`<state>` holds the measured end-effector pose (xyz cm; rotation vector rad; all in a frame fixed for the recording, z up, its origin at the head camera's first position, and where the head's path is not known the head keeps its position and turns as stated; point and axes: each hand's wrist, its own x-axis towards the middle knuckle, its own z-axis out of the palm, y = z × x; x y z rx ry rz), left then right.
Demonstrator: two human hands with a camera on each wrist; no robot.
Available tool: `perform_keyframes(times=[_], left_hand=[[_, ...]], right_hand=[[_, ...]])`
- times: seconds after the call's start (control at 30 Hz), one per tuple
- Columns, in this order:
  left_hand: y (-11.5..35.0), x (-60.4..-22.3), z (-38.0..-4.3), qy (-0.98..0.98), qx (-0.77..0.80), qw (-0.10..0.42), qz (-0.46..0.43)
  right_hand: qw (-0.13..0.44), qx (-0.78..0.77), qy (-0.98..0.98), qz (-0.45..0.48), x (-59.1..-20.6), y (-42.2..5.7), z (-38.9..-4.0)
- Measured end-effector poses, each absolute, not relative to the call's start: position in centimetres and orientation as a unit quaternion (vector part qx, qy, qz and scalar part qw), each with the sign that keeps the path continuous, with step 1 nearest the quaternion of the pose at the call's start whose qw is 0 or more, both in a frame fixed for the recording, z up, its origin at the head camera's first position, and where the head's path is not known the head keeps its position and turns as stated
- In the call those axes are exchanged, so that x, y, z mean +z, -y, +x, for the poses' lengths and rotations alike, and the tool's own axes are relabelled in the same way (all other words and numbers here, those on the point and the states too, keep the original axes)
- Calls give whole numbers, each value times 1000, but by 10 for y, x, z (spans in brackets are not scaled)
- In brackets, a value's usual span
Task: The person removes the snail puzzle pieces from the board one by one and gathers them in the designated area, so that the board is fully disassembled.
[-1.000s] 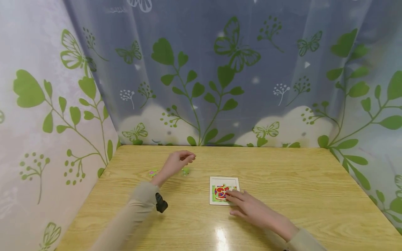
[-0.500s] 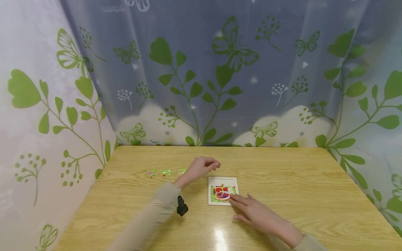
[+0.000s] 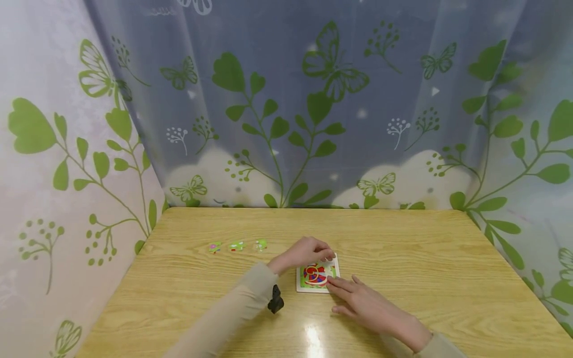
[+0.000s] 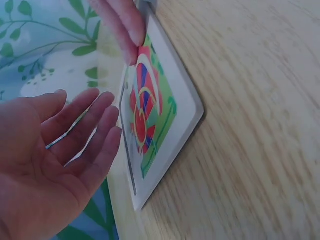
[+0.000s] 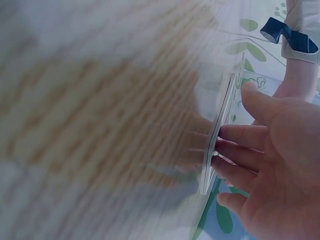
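Observation:
A square jigsaw puzzle board (image 3: 298,281) with a white frame lies on the table. Its picture shows a red and blue spiral (image 4: 143,112) with a cream outline on green. My left hand (image 3: 306,251) hovers over the board's far edge. In the left wrist view its fingers are loosely bent, palm in sight, thumb apart from the fingertips and nothing visible between them. My right hand (image 3: 364,301) lies at the board's near right corner, its fingers (image 5: 242,152) straight and touching the edge.
Three small green puzzle pieces (image 3: 237,245) lie in a row at the left of the wooden table (image 3: 425,258). A curtain (image 3: 277,99) printed with leaves and butterflies stands behind it. A black strap device (image 3: 275,299) sits at the left wrist.
My left hand has moved right and nearer, from above the loose pieces to the far part of the board. My right hand's fingers have drawn back slightly to the board's corner.

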<state>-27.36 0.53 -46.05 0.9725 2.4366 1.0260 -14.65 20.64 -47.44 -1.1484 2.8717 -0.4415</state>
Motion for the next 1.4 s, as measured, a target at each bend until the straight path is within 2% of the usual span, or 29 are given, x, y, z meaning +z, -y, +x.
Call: perform_keyframes(times=[0.3, 0.53, 0.7, 1.27, 1.4], left_hand=[[-13, -466, -272, -855, 339, 176, 350], [-14, -463, -272, -859, 311, 169, 370], [-13, -460, -270, -856, 307, 186, 372], [-9, -464, -272, -854, 294, 151, 403], [-7, -466, -274, -850, 317, 159, 390]], right_hand=[[-7, -127, -918, -376, -475, -206, -147], [-29, -114, -915, -386, -476, -205, -147], [-49, -113, -910, -395, -477, -206, -148], [-44, -116, -911, -393, -476, -207, -147], [-26, -120, -915, -383, -476, -206, -146]])
